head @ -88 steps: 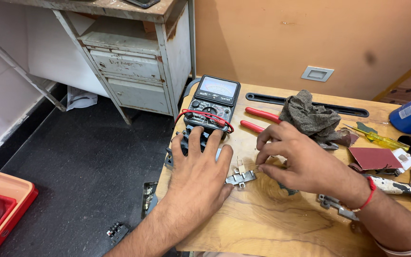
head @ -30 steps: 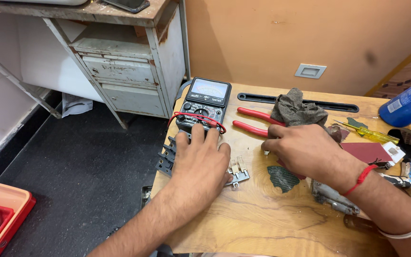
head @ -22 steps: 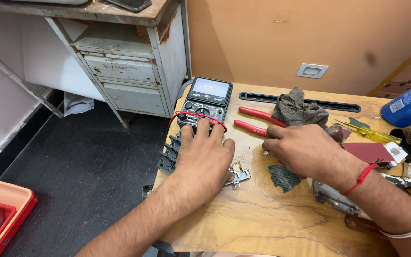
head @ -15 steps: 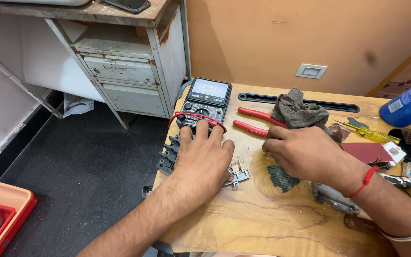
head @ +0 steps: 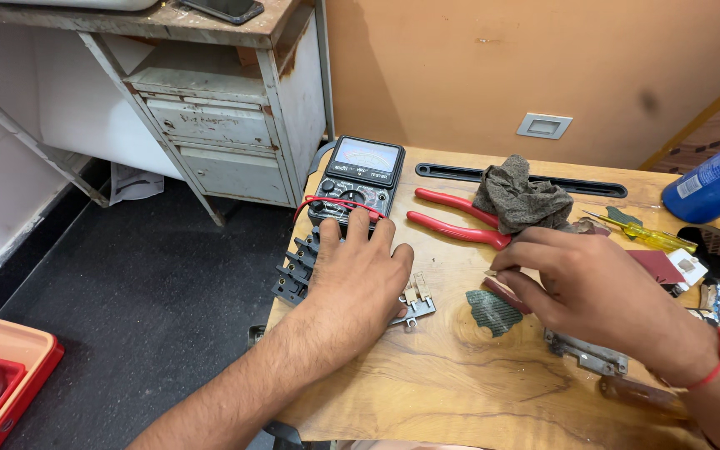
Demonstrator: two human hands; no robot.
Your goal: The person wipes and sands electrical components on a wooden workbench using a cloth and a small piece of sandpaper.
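Observation:
My left hand [head: 362,275] lies palm down on a black switch block [head: 296,268] at the wooden table's left edge, fingertips touching the lower end of a black analog multimeter [head: 357,175] with a red lead. A small metal bracket [head: 414,300] pokes out beside its thumb side. My right hand [head: 589,287] hovers low over the table's middle, fingertips pinched on a small thin dark-red piece [head: 503,292]. A scrap of green abrasive pad [head: 493,310] lies just under those fingers.
Red-handled pliers [head: 456,218], a grey rag [head: 522,200], a yellow screwdriver [head: 647,235], a blue bottle [head: 714,179] and a metal plate [head: 585,354] sit on the wooden table [head: 427,392]. A worn metal cabinet [head: 227,125] stands at left; an orange tray [head: 6,371] is on the dark floor.
My left hand slid forward onto the switch block and stayed there. My right hand moved from the table's middle toward the right, then held nearly still, fingers pinching.

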